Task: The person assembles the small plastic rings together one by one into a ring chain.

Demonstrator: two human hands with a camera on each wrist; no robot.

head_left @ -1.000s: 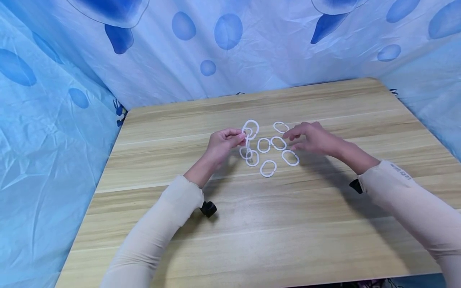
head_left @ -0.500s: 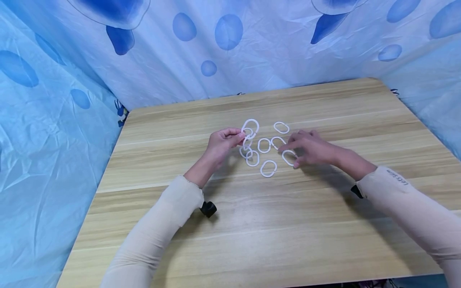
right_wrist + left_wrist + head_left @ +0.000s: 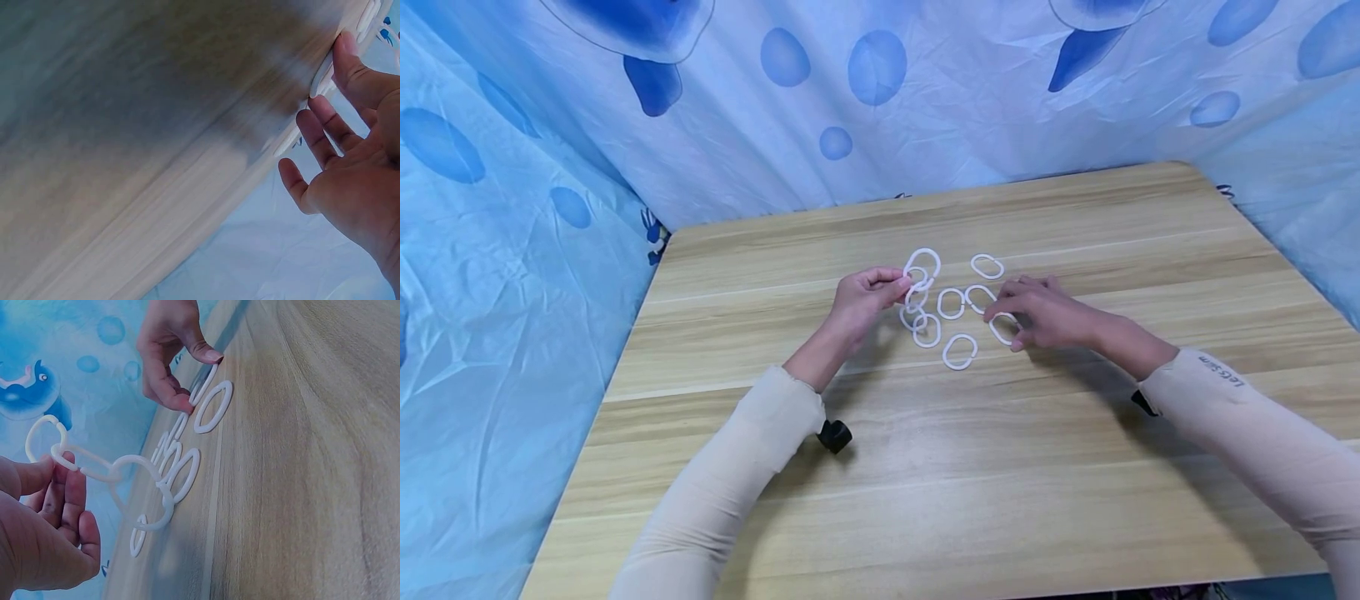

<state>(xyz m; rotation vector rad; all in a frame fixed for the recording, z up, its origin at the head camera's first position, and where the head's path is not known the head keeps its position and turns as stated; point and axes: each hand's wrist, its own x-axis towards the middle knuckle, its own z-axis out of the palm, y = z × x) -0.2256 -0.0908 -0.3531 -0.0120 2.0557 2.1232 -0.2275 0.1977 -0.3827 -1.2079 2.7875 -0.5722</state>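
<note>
Left hand [image 3: 863, 302] is up off the bench [image 3: 970, 467], thumb and fingers pinching a chain of white plastic rings [image 3: 919, 293]. Smooth, glossy oval links, each with a small split. From the left wrist view the chain [image 3: 106, 472] runs from the fingers down to the wood, the top link standing free above the thumb; about four links, the lowest ones overlapping so the count is not sure.

Over to the right hand [image 3: 1045, 315]: it sits low on the bench, thumb and forefinger pinching a loose ring [image 3: 1002, 328] and tipping it up on edge. The left wrist camera shows that clearly, the ring [image 3: 203, 386] caught between thumb tip and fingertip. In the right wrist view the picture is blurred, but the other fingers [image 3: 334, 125] lie spread and fairly straight.

Loose white ovals lying flat on the wood: one just in front of the pinched ring [image 3: 958, 351], two between the hands [image 3: 951, 303] and [image 3: 978, 297], and one farther back [image 3: 987, 266]. That makes four flat and apart from the chain, plus the one being lifted.

The bench is pale wood-grain laminate with long straight streaks. Behind and to both sides hangs a creased light-blue cloth [image 3: 880, 92] printed with darker blue blobs. Both arms wear snug beige sleeves [image 3: 737, 475].
</note>
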